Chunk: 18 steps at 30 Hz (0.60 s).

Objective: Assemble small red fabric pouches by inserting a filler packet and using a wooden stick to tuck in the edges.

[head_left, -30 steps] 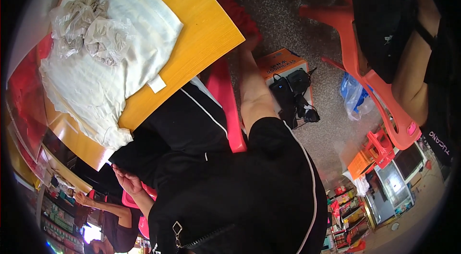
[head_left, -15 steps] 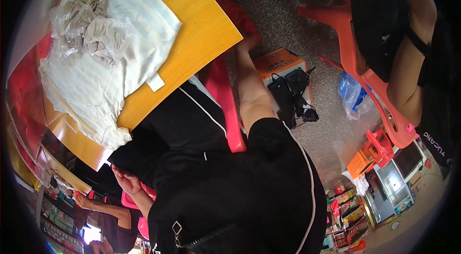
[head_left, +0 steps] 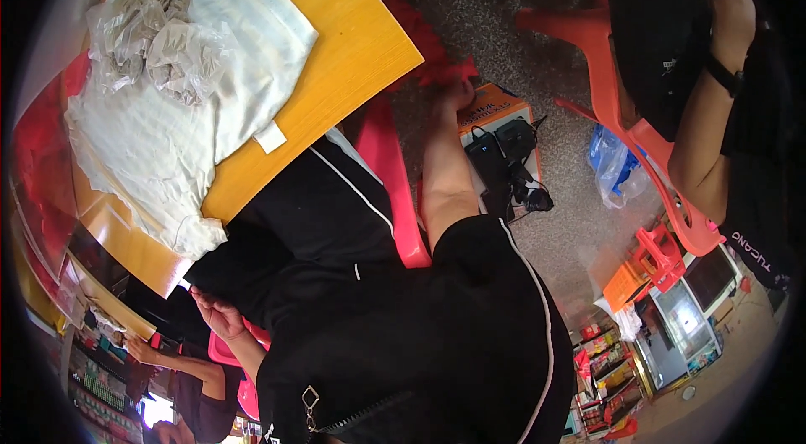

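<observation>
Left hand (head_left: 220, 316) loosely spread; right hand (head_left: 461, 96) near red frills (head_left: 438, 65), grip we can't tell. We should avoid snagging the box (head_left: 499, 104).

Just right of the fingers of the right hand (head_left: 458, 98) sits an orange-and-white carton (head_left: 495, 98) bearing black electronic devices (head_left: 491, 165). Farther right are a blue-and-clear plastic bag (head_left: 614, 165) and a red plastic armchair (head_left: 601, 66).

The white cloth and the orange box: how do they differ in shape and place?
The white cloth is soft and creased; the orange box is straight-edged. The cloth lies spread on the yellow table; the box sits lower down. Both bear things: plastic bags on the cloth, black devices on the box.
</observation>
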Available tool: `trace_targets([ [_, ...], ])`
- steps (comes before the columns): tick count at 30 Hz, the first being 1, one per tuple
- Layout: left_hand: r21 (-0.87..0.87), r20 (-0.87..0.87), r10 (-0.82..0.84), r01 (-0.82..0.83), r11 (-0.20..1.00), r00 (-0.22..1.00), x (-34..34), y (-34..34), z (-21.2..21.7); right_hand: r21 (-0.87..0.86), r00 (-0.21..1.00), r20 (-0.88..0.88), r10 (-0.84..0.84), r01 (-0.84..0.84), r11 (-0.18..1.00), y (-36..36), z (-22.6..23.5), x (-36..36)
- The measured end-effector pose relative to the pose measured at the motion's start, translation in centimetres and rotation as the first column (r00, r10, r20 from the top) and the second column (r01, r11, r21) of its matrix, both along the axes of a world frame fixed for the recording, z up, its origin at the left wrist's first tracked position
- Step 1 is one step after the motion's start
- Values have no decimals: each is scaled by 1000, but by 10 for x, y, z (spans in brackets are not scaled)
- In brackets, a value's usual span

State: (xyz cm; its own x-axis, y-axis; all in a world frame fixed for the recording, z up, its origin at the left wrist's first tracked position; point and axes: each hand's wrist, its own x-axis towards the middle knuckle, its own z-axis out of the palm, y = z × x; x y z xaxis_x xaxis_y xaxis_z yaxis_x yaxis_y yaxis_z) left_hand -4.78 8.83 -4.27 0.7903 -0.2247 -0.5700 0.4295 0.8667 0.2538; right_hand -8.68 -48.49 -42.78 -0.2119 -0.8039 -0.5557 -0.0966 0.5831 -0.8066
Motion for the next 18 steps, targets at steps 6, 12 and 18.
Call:
trace_targets([
  [6,-35,-16,-13,12,999,1000,2,-1,0,310,983,13,-181,168,936,5,-43,3],
  [12,-2,-23,-11,11,1000,1000,-1,6,2,89,960,269,74,-101,991,26,-107,-15],
  [18,-88,-34,-15,12,996,999,4,3,-21,-72,959,215,187,-175,982,-32,-141,-34],
])
